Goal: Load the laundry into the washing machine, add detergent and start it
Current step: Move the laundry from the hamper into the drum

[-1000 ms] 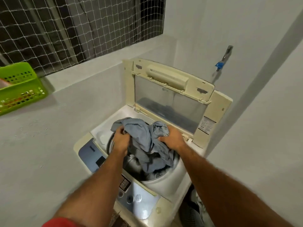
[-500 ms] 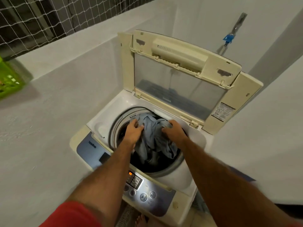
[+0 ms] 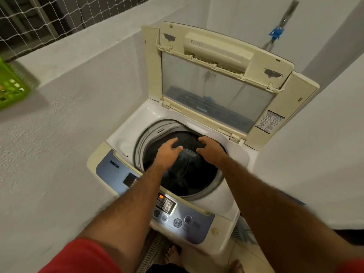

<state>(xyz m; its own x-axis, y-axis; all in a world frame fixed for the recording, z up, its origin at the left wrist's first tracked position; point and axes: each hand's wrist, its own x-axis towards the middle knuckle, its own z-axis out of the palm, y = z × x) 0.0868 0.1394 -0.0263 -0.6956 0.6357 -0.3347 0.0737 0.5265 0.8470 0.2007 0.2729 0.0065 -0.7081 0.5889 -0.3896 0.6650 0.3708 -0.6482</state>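
A cream top-loading washing machine (image 3: 199, 123) stands with its lid (image 3: 216, 79) raised against the wall. Dark grey-blue laundry (image 3: 187, 172) lies low inside the drum, dim and hard to make out. My left hand (image 3: 167, 152) hovers over the drum's mouth with loose fingers and holds nothing. My right hand (image 3: 211, 149) is beside it over the far rim, fingers loosely spread, also holding nothing. The blue control panel (image 3: 177, 215) with buttons and a lit orange indicator runs along the machine's front edge, partly hidden by my left forearm.
A green plastic basket (image 3: 11, 89) sits on the grey ledge at the far left. Netting covers the window at the top left. A tap with a blue fitting (image 3: 275, 34) sticks out of the wall behind the lid. Bare feet stand on the floor below the machine.
Both hands let go of the grey-blue garment, which dropped down into the drum. The hands now hover above the opening with nothing in them. The view has moved closer and lower.
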